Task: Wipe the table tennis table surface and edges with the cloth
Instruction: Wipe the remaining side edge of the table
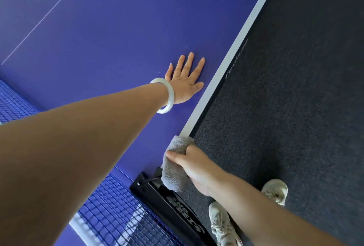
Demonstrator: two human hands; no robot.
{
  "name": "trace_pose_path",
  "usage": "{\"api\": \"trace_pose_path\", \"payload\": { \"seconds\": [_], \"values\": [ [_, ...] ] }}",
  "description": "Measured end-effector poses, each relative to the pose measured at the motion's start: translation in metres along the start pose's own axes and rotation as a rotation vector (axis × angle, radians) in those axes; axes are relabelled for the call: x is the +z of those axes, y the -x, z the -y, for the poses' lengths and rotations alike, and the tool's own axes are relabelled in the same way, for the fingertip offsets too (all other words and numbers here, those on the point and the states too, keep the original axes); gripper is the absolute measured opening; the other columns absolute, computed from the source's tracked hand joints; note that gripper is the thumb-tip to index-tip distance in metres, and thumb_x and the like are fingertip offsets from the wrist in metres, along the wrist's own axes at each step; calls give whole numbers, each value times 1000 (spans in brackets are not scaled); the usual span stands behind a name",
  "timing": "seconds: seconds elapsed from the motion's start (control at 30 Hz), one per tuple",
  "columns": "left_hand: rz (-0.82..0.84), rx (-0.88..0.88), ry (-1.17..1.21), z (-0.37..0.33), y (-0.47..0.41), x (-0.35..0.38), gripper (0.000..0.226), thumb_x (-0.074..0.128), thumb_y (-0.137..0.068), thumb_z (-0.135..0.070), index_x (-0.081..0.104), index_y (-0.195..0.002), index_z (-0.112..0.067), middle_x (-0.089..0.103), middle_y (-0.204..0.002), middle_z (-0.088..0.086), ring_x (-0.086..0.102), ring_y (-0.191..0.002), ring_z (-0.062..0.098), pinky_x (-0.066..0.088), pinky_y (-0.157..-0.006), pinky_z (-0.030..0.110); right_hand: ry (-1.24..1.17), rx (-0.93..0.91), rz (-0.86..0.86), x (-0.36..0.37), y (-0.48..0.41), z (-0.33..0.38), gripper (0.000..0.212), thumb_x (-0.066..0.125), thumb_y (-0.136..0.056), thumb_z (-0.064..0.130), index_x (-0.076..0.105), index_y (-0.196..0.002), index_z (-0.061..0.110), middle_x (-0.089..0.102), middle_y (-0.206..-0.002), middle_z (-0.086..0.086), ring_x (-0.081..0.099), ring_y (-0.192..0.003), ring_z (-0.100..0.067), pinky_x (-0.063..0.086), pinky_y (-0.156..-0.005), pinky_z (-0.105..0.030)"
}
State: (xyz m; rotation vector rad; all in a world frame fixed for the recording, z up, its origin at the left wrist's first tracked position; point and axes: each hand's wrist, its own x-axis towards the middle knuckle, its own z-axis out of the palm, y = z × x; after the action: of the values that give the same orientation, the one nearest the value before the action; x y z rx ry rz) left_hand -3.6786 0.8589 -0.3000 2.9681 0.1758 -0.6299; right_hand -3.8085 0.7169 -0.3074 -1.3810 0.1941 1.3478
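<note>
The blue table tennis table (110, 34) fills the upper left, with a white stripe along its side edge (232, 54). My left hand (185, 82) lies flat on the blue surface with straight, spread fingers, close to that stripe; a pale bangle sits on its wrist. My right hand (195, 166) grips a folded grey cloth (175, 165) wrapped over the table's side edge, just above the net clamp. My thumb lies across the cloth on the top side and the fingers curl under the edge, out of sight.
A black net post clamp (167, 204) is fixed to the table edge right below the cloth. The dark net (110, 210) runs toward the lower left. Dark carpet (295, 88) covers the floor on the right, where my two pale shoes (222, 226) stand.
</note>
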Motion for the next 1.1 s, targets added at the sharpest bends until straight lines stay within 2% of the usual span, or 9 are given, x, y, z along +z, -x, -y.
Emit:
{"api": "trace_pose_path", "payload": {
  "seconds": [0.07, 0.17, 0.37, 0.53, 0.67, 0.77, 0.9, 1.0, 1.1],
  "values": [
    [19, -3, 3, -2, 1, -3, 60, 20, -107, -45, -16, -153, -37, -24, -162, -4, -23, -149, 22, -10, -121, 46, -14, -24, -48, -2, -5, 3, 39, 67, -95, 29, 56, -120, 1, 63, -123, -18, 62, -115, -29, 47, -106, -48],
    [37, -3, 53, -3, 3, -7, 54, 13, -107, -44, -13, -154, -38, -23, -163, -6, -23, -149, 20, -10, -121, 44, 53, -160, -154, -10, -10, 12, 44, 70, -93, 33, 57, -120, 1, 67, -113, -12, 66, -104, -20, 54, -86, -28],
    [46, 26, 119, 1, 7, -10, 50, 7, -107, -41, -9, -155, -39, -22, -162, -9, -23, -149, 16, -11, -121, 41, 35, -339, -326, -33, -31, 48, 45, 63, -98, 32, 46, -129, 5, 61, -110, -4, 60, -91, -7, 42, -58, -7],
    [27, 9, 106, 5, -1, -1, 50, 8, -107, -41, -10, -153, -42, -22, -162, -10, -23, -148, 15, -11, -121, 39, -38, -482, -558, -65, -51, 102, 43, 54, -103, 28, 36, -137, 10, 53, -110, 3, 55, -91, -9, 41, -77, -19],
    [21, 4, 52, 10, -8, 6, 50, 5, -106, -41, -15, -151, -44, -24, -161, -11, -24, -148, 14, -12, -120, 39, -138, -557, -655, -71, -59, 123, 50, 48, -105, 26, 27, -149, 10, 49, -137, -3, 53, -125, -19, 42, -96, -26],
    [17, 0, -36, 10, -9, 10, 52, 4, -105, -41, -22, -149, -42, -28, -160, -8, -25, -148, 18, -11, -120, 40, -107, -643, -635, -39, -49, 87, 73, 49, -104, 19, 1, -160, 16, 22, -164, -8, 31, -148, -17, 32, -119, -39],
    [13, -4, -58, 8, -4, 7, 50, -2, -102, -39, -30, -144, -41, -32, -159, -8, -28, -147, 18, -13, -118, 38, -13, -672, -536, 2, -31, 36, 88, 52, -102, 17, -19, -152, 32, -11, -167, 6, 5, -154, -6, 20, -124, -37],
    [38, -2, -28, 6, 0, 1, 46, -3, -102, -40, -34, -135, -43, -36, -156, -11, -33, -144, 15, -16, -119, 36, -46, -594, -502, -15, -44, 54, 96, 54, -101, 18, -27, -151, 28, -9, -167, 1, 7, -154, -11, 20, -124, -39],
    [49, -11, 26, 3, 8, -4, 46, -5, -101, -43, -34, -135, -46, -38, -153, -16, -38, -140, 9, -19, -118, 33, -113, -549, -510, -56, -62, 97, 98, 58, -99, 18, -22, -155, 18, 8, -166, -6, 21, -151, -20, 28, -121, -43]
  ]
}}
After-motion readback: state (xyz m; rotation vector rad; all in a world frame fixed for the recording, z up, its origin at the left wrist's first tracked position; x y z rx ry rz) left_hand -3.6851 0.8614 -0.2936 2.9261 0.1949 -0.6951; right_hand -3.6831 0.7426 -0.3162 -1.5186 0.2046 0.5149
